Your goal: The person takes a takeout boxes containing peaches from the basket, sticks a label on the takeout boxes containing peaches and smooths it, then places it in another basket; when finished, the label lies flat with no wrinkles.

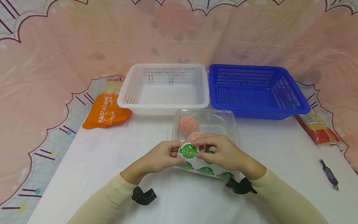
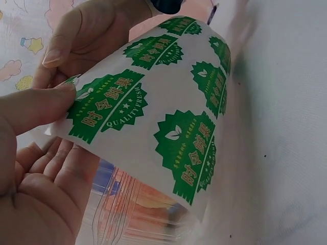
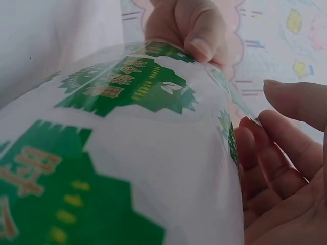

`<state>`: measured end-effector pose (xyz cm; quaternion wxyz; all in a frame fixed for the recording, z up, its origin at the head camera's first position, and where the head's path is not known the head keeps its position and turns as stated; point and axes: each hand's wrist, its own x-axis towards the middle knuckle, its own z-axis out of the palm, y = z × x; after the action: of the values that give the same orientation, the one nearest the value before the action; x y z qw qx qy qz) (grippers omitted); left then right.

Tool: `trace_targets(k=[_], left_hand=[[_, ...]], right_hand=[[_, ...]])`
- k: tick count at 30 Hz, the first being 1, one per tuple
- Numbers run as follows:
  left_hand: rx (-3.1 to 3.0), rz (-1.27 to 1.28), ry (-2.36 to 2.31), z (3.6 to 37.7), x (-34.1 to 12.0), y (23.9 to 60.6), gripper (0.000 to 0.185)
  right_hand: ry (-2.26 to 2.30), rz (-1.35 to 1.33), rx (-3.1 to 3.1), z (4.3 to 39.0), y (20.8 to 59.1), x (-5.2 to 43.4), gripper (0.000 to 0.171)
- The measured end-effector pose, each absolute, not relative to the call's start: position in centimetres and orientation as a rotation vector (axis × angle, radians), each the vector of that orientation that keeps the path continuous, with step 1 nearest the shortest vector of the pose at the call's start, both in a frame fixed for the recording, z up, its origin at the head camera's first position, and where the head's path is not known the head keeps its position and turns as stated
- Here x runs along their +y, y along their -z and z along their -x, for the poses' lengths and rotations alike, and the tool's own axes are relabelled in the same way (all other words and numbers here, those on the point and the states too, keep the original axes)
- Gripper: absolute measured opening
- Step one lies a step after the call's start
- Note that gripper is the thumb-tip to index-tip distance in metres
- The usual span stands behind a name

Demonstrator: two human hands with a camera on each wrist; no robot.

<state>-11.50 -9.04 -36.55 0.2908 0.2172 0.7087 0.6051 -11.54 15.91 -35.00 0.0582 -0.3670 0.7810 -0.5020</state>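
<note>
A white sheet of green stickers [image 1: 206, 170] is held up in front of a clear plastic clamshell box [image 1: 221, 119]. My left hand [image 1: 165, 157] pinches the sheet's left edge, thumb on the printed face and fingers behind. A green sticker [image 1: 188, 151] sits at the upper left corner, between both hands. In the right wrist view, my right hand [image 3: 288, 168] has its thumb parted from the index finger, whose tip is right at a lifted sticker edge [image 3: 239, 97]. Inside the box lie pink round balls [image 1: 189, 125], one partly hidden by the right hand.
A white basket [image 1: 163, 105] and a blue basket [image 1: 260, 111] stand behind the box. An orange pasta bag [image 1: 107, 109] lies at left. At right are a red and yellow packet [image 1: 318, 129] and a dark wrapped candy [image 1: 329, 175].
</note>
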Motion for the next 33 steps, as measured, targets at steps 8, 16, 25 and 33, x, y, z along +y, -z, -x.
trace_targets(k=[8,16,25,33], left_hand=[[1.9,-0.589,-1.611,11.66,-9.18,36.91,0.039],[1.921,-0.596,-1.601,11.7,-9.32,37.07,0.037],[1.946,-0.583,-1.58,11.67,-9.29,37.51,0.044],[2.018,-0.581,-1.533,11.59,-9.37,37.44,0.033]], right_hand=[[1.584,1.154,2.347,11.63,35.24,15.81,0.029],[1.623,1.161,2.357,11.59,35.2,15.78,0.032],[1.683,1.156,2.331,11.43,34.88,15.76,0.034],[1.706,1.152,2.325,11.62,34.94,15.97,0.034]])
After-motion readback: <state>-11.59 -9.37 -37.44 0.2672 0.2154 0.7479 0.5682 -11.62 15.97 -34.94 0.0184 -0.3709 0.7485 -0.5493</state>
